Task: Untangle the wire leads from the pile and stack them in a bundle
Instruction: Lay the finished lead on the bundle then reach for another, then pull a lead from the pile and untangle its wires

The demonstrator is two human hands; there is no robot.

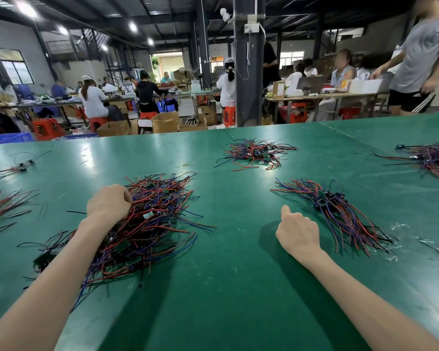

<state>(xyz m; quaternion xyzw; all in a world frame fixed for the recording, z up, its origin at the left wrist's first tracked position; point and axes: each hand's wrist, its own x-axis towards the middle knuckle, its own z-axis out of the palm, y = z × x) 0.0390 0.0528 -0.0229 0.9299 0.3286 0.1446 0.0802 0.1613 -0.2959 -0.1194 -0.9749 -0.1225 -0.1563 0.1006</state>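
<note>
Pile (150, 224) of tangled red, blue and black wire leads sits front left on the green worktop (238, 287). And the left hand (109, 202) is in at its far edge, fingers curled, gripping leads. Over by the straighter bundle (340, 214), the right hand (298, 230) has its thumb out and fingers hidden, so I can't tell its grip.

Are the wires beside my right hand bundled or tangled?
Bundled: the wire bundle beside the right hand has leads roughly parallel, with boards clustered at one end.
</note>
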